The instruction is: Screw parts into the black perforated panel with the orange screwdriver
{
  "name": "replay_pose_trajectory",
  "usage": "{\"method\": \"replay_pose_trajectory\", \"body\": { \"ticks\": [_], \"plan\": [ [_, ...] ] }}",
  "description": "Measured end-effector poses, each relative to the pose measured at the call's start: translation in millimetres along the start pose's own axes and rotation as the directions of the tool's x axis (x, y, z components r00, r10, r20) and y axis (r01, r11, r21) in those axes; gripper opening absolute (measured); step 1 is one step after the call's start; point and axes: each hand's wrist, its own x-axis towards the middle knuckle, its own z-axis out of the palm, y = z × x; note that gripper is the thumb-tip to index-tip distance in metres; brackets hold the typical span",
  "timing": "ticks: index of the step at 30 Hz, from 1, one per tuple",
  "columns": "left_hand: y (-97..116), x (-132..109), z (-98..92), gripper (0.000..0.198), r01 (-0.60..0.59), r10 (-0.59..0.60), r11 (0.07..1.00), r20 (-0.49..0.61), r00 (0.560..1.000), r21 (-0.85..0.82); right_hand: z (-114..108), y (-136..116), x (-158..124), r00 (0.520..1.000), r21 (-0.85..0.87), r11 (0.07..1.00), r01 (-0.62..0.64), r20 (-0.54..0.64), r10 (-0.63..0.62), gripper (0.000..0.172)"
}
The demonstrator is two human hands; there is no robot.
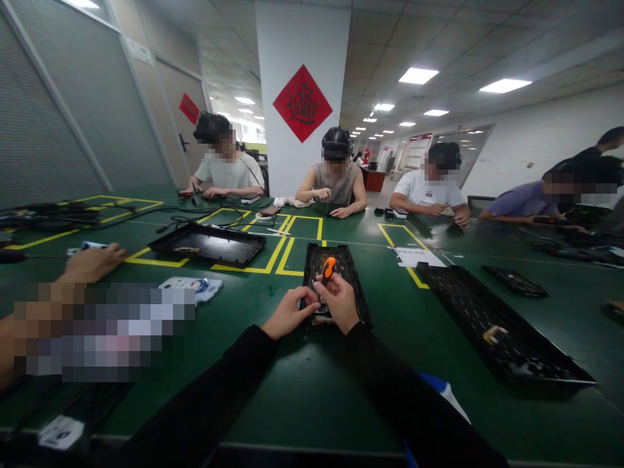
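Note:
A screwdriver (329,268) with an orange and black handle points upward in my right hand (341,301), whose fingers are closed around its lower part. Close beside it, my left hand (291,313) has thumb and fingers pinched together; what lies between the fingertips is too small to make out. Both hands are over a shallow black plastic tray (362,300) holding small pale bits. The screwdriver's tip is hidden by my fingers.
Another black tray (229,261) lies ahead to the left, and a long one (531,338) to the right. A small black panel (515,281) and a paper sheet (416,256) lie nearby. A neighbour's hand (95,261) rests at left; several people sit opposite.

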Motion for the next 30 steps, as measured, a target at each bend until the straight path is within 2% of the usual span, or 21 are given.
{"method": "replay_pose_trajectory", "body": {
  "ticks": [12, 17, 20, 23, 30],
  "plan": [
    [-2.9, 0.1, -2.5, 0.017, -0.021, 0.021, 1.0, 0.042, 0.999, -0.009, 1.8, -1.7, 0.1, 0.996, 0.005, 0.997, 0.073, -0.051, -0.072, 0.034],
    [-1.7, -0.4, -2.5, 0.019, -0.011, 0.01, 1.0, 0.036, 0.999, 0.015, 1.0, -6.4, -3.4, 0.999, 0.039, 0.999, 0.034, 0.024, -0.035, 0.021],
    [-1.1, -0.4, -2.4, 0.02, -0.018, 0.018, 1.0, 0.029, 0.999, 0.014, -0.2, -8.5, -4.7, 0.998, 0.036, 0.999, 0.023, 0.065, -0.026, 0.024],
    [-1.2, -0.3, -2.2, 0.02, -0.026, 0.026, 1.0, 0.026, 0.999, 0.01, -0.2, -8.8, -4.0, 0.998, 0.005, 0.999, 0.04, 0.055, -0.04, 0.03],
    [-6.3, -0.1, -0.6, 0.021, -0.004, 0.004, 1.0, -0.007, 1.0, 0.0, 3.8, -9.2, -5.1, 0.991, -0.097, 0.991, 0.097, 0.1, -0.087, 0.028]
  ]
}}
